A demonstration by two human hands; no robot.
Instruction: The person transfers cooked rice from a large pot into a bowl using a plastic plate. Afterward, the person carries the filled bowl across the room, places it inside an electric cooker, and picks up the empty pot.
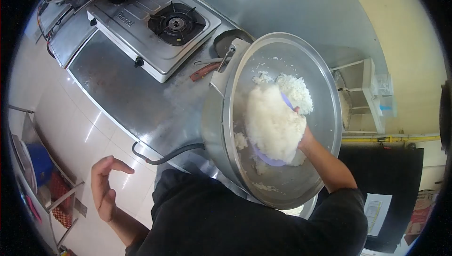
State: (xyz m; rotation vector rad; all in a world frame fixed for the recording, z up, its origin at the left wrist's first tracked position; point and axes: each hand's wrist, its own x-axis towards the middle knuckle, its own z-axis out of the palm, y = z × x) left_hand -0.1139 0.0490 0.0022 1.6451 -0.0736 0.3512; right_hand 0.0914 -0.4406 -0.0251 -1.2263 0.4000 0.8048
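Black shirt (226, 218) fills the bottom of the view, nearest the camera; big metal pot (214, 129) just beyond it, rice spread inside; right hand (306, 133) reaches into the pot, closed on the edge of a purple plate (270, 160), most fingers hidden by the heap; white rice (275, 124) piled on the plate, blurred; loose rice (296, 93) lies on the pot floor beside it. Left hand (109, 183) up in the air, over the floor side, well apart from the pot; fingers curled, thumb apart from them. Gas stove (117, 32) on steel counter (117, 81); dark pan (228, 41) between stove and pot.
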